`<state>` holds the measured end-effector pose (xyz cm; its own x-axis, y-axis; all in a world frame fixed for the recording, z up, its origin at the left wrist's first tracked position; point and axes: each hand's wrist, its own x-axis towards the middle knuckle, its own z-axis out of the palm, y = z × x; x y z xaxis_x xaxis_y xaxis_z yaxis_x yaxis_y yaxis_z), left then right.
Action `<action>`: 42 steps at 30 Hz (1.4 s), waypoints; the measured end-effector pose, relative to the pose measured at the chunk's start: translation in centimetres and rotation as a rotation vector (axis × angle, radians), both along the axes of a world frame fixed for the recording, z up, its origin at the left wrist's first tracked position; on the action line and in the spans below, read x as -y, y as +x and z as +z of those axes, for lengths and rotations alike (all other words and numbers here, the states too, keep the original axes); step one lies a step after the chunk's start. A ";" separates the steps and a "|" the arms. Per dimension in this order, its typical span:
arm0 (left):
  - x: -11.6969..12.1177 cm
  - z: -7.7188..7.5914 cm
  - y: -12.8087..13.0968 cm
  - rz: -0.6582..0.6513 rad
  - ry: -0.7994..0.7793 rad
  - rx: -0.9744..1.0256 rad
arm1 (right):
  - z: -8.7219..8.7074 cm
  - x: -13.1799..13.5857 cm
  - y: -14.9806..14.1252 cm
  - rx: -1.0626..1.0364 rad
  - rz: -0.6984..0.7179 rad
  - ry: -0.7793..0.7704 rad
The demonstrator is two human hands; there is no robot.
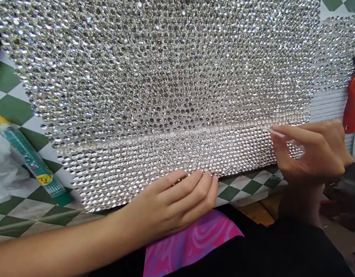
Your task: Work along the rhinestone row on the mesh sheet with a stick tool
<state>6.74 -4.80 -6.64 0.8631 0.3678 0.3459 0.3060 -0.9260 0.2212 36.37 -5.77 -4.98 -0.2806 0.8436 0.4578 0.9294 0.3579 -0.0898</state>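
Craft workbench: rhinestone sheet [166,96], glue tube [33,159]

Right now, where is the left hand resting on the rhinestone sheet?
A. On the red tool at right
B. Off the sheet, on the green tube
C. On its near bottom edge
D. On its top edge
C: the left hand lies with its fingertips on the near bottom edge of the rhinestone sheet, while the right hand pinches the sheet's right end.
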 end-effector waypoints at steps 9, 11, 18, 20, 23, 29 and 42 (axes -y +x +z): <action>-1.5 0.6 -0.2 -0.048 0.063 -0.151 | -0.1 0.0 -0.4 -0.004 -0.029 0.016; -1.6 0.6 -0.1 -0.037 0.052 -0.154 | -0.2 0.0 -0.5 0.004 -0.029 0.015; -1.5 0.5 -0.1 -0.027 0.015 -0.157 | -0.3 0.1 -0.5 0.001 -0.036 0.013; -1.5 0.5 -0.1 -0.026 0.017 -0.159 | -0.4 0.0 -0.4 -0.003 -0.031 0.022; -1.5 0.5 0.0 -0.022 0.013 -0.163 | -0.4 0.0 -0.3 -0.003 -0.015 0.046; -1.6 0.5 0.0 -0.020 0.032 -0.148 | -0.4 -0.1 -0.3 -0.013 -0.015 0.040; -1.6 0.5 0.0 -0.023 0.020 -0.156 | 0.2 -0.1 -0.5 0.023 -0.008 0.043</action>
